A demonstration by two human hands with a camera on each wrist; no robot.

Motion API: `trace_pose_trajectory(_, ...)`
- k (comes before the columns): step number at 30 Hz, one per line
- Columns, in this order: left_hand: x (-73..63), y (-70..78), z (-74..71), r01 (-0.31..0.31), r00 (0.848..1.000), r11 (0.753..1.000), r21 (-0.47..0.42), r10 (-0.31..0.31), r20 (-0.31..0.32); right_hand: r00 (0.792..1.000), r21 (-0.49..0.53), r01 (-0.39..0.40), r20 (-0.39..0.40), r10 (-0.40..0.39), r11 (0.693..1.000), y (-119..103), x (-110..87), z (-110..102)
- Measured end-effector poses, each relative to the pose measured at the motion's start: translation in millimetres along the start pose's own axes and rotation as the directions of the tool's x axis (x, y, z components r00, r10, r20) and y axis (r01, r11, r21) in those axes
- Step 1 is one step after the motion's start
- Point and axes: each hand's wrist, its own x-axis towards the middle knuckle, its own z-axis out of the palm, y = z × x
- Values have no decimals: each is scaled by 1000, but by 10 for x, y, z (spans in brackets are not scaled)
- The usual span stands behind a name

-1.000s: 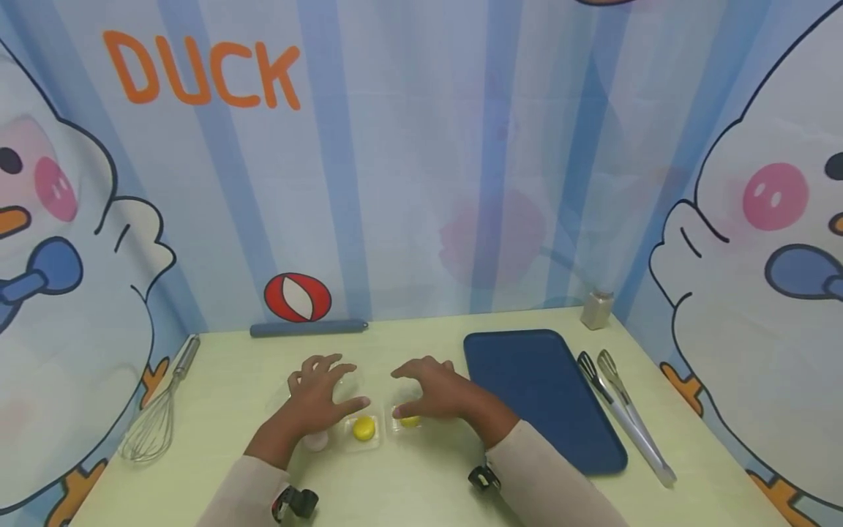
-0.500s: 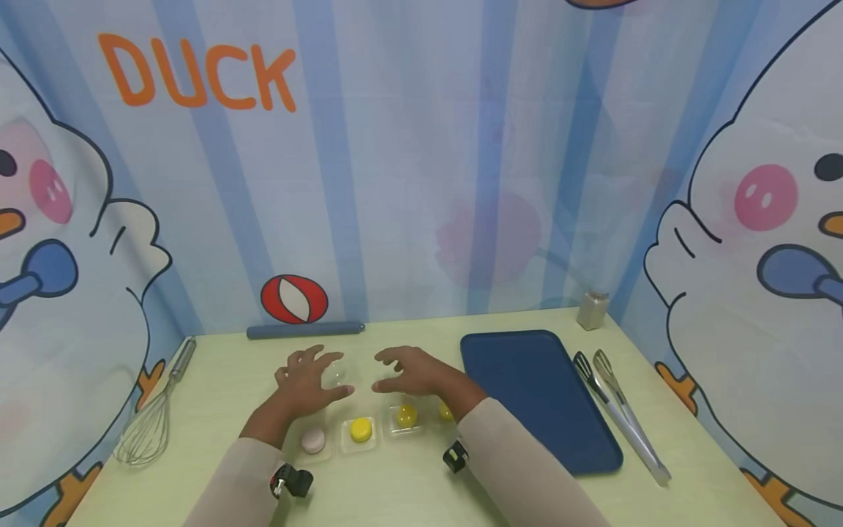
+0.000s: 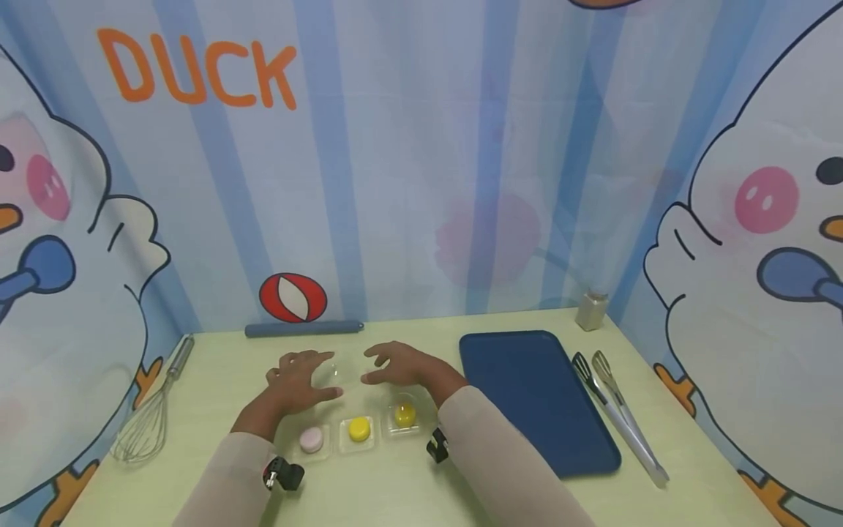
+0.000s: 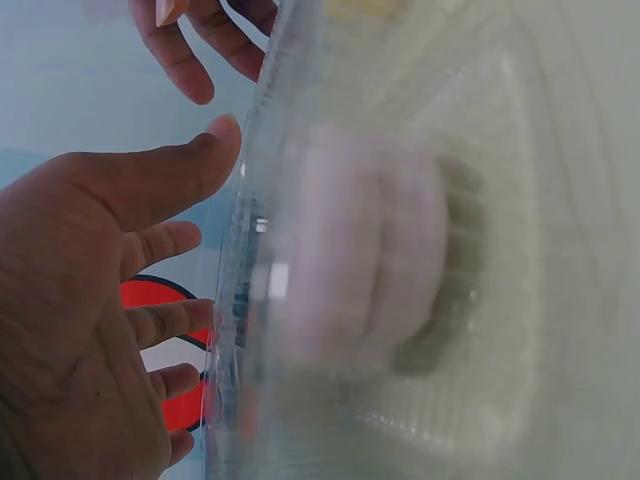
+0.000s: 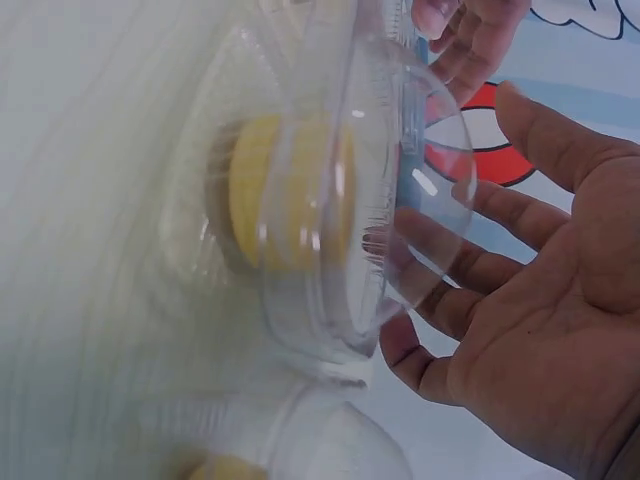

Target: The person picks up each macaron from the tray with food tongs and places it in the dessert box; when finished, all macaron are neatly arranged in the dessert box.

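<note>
My left hand [image 3: 293, 382], thumb and fingers apart, is beside a clear domed piece [image 3: 329, 372] on the table. Facing it from the right, my right hand [image 3: 398, 366] has relaxed fingers. In front of the hands, a pink macaron [image 3: 312, 439] and a yellow macaron [image 3: 358, 429] sit in clear plastic trays. Another yellow macaron [image 3: 405, 415] lies under a clear dome. In the left wrist view the thumb tip is right at a clear rim by a pink macaron [image 4: 370, 250]. The right wrist view has fingers behind a clear dome [image 5: 430, 190].
A blue tray [image 3: 536, 402] lies right of the hands, with metal tongs [image 3: 622, 417] beside it. A small square shaker [image 3: 591, 311] stands at the back right. A blue rolling pin [image 3: 303, 329] lies along the back, and a whisk [image 3: 148, 424] is at the far left.
Both hands have drifted left, and they now leave the row of macarons uncovered in front of them. A further yellow macaron near the right arm has become hidden behind the sleeve.
</note>
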Motion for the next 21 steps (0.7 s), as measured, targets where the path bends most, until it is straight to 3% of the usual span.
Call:
trace_pose_trajectory(13,0,-83,-11,11,1000,998,-62,-11,2,997,-11,-75,6,75,997,-25,70,65)
trace_pose_trajectory(21,-2,-119,14,38,999,997,-68,-37,12,998,-29,-62,-15,61,998,-81,104,144)
